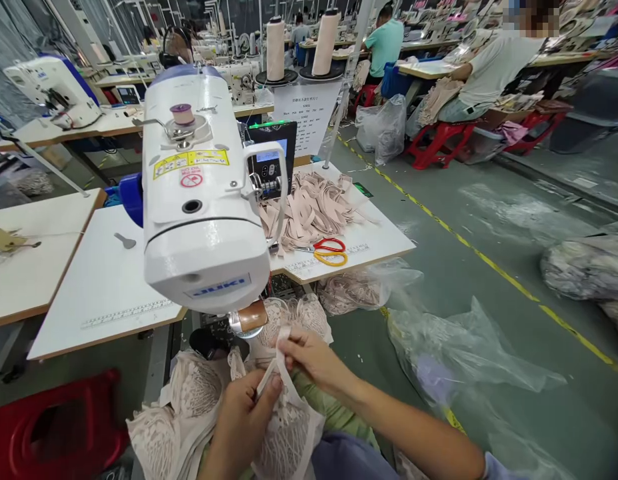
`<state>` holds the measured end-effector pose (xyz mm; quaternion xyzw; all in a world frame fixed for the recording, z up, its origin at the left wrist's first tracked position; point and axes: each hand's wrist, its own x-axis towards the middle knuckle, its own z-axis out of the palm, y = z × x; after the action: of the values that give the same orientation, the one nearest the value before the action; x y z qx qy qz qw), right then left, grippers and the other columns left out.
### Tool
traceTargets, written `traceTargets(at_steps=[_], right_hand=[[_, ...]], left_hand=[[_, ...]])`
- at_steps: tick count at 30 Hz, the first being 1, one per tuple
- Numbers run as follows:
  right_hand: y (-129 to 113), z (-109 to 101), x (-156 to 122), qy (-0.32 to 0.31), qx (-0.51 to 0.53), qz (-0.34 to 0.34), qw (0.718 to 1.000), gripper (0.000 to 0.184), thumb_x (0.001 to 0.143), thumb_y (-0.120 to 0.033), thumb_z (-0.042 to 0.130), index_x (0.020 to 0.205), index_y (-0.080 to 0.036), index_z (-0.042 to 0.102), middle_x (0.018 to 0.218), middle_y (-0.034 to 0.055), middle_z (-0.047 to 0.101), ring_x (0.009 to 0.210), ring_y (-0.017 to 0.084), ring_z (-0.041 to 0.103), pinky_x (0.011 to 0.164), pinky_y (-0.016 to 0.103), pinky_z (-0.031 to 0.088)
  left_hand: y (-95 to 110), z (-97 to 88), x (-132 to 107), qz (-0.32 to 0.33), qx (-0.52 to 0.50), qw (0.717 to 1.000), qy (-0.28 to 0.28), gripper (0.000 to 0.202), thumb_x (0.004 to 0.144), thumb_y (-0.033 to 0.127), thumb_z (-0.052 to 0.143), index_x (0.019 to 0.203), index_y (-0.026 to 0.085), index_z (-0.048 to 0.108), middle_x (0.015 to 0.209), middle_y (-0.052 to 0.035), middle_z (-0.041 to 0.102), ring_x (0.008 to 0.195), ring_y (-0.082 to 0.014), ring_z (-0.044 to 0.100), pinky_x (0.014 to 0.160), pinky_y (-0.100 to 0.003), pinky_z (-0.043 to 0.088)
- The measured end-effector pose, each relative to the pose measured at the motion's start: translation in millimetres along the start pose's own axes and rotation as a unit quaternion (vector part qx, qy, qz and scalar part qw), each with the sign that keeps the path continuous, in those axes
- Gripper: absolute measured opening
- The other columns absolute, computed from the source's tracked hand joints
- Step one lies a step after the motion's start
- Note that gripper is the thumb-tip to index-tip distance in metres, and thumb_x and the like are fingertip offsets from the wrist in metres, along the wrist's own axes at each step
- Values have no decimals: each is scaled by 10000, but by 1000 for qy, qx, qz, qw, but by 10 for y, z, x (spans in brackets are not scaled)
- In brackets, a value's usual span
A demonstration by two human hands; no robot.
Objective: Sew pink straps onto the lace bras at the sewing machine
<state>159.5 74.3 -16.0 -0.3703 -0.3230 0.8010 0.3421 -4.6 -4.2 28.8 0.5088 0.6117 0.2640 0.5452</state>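
Lace bra (289, 440), pale beige: one, near centre, before the sewing machine, in both hands. Left hand (243, 413): thumb and fingers closed on a narrow strap of it. Right hand (313, 357): fingertips pinched together on the strap's upper end. Further lace pieces (189, 393): heaped just left of the left hand; others beyond the right hand.

Containers. Clear plastic bag (356, 290) below the table's right edge, beige pieces inside. Large clear plastic sheeting (473, 343) on the floor to the right, something lilac under or in it; which, cannot tell. Clear bag (589, 267) at the right edge, filled with pale bundled goods. Whitish bag (383, 127) farther off, contents unclear. Grey bin (596, 110), far right, contents not discernible.

Surface. White table (103, 267), printed ruler marks along its near edge. On it: white sewing machine (199, 167), with a small thread spool on top; heap of beige strips (313, 210) to the right; scissors (331, 252), one red handle, one yellow, just beside the heap. Two thread cones (275, 50) stand beyond.

Room. Green floor (489, 200) with yellow line; red stool (49, 427), near left; seated person in teal (386, 43), far; seated person in white (503, 70), far right.
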Motion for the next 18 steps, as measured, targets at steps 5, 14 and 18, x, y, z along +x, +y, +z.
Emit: traceTargets(at_steps=[5,14,18], right_hand=[[-313,-167,-19,-18,-15,5,1000,364,623,-474,872,771,-164,751,752,9,650,655,109,566,652,245,460],[-440,225,-191,-189,-329,-172,909,200,895,-354,670,928,-192,784,882,48,709,852,171,639,782,279,465],[-455,216,-135,-200,-249,-148,936,203,861,-358,711,914,-179,789,881,56,717,825,175,658,734,262,485]], left_hand=[[-10,-68,22,9,60,996,71,478,900,571,453,639,174,512,597,27,409,589,-121,384,551,-228,274],[-15,-165,74,54,111,992,34,316,892,384,517,665,173,574,626,4,508,608,-135,469,565,-232,317],[25,-171,97,140,11,990,-14,255,878,369,596,712,177,593,931,-65,611,917,-199,578,787,-267,456]])
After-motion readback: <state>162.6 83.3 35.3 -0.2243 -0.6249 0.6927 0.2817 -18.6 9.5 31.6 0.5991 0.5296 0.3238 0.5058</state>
